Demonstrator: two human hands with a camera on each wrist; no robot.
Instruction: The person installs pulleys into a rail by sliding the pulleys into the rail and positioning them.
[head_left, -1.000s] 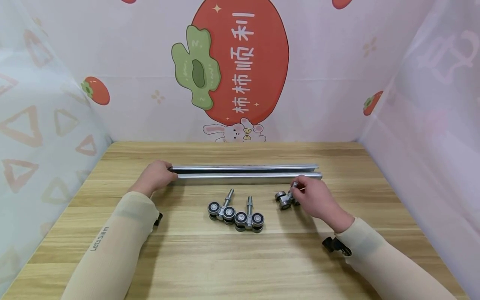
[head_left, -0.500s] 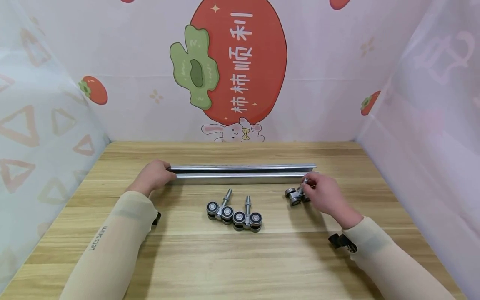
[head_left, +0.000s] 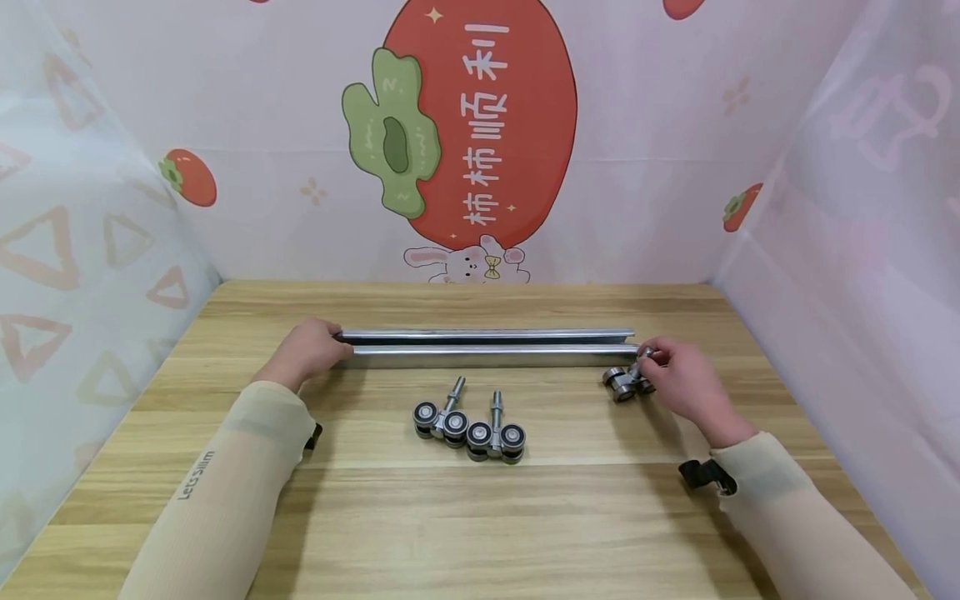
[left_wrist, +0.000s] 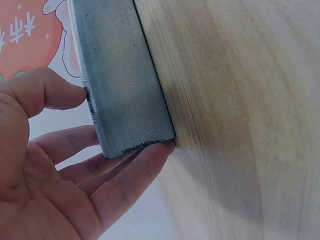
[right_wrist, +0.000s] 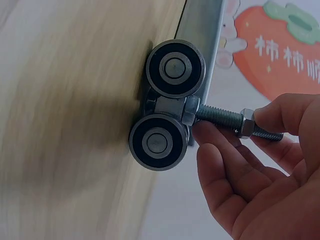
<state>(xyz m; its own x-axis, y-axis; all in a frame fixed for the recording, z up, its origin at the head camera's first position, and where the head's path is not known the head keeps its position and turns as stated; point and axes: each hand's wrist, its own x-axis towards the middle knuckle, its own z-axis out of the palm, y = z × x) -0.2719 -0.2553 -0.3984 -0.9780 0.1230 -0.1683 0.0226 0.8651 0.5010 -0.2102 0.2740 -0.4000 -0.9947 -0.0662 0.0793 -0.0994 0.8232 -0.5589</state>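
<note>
A silver metal track channel (head_left: 487,358) lies across the table with its slot upward. My left hand (head_left: 302,353) holds its left end; in the left wrist view the thumb presses the upper edge and the fingers (left_wrist: 127,185) lie against the cut end. By the track's right end, my right hand (head_left: 688,387) pinches the threaded bolt of a trolley roller (head_left: 624,384). Up close, the roller's wheels (right_wrist: 175,68) show dark seals, and a nut (right_wrist: 247,123) sits on the bolt near the thumb. The wheels overlap the track's end in the right wrist view; whether they touch cannot be told.
Two more trolley rollers, one at left (head_left: 441,422) and one at right (head_left: 496,438), rest side by side in front of the track, bolts pointing away. A printed cloth backdrop (head_left: 637,150) stands behind the wooden table (head_left: 480,533) and along both sides.
My right hand has carried the roller rightward and slightly away, from in front of the track to its right end. The left hand stays at the left end; the other rollers stay put.
</note>
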